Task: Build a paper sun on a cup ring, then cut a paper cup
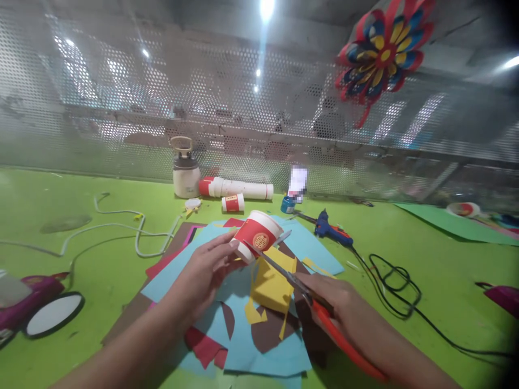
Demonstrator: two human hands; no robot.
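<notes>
My left hand (213, 258) is closed around a red and white paper cup (256, 233) with a gold emblem, tilted with its mouth up and to the right. In my right hand (338, 297) is a pair of scissors (320, 310) with orange handles. Its blades are apart, one across the front of the cup and the other showing behind its right side. Below the cup lie yellow paper (273, 283), light blue sheets (263, 356) and a dark brown sheet (132, 319), with cut scraps among them.
A blue glue gun (332, 229) with a black cord lies right of the papers. Behind stand a white bottle (186, 178), a stack of cups (241, 188), a smaller cup (233, 203) and a blue jar (287, 204). A white cable (140, 237) runs at left, near a round mirror-like disc (54, 314).
</notes>
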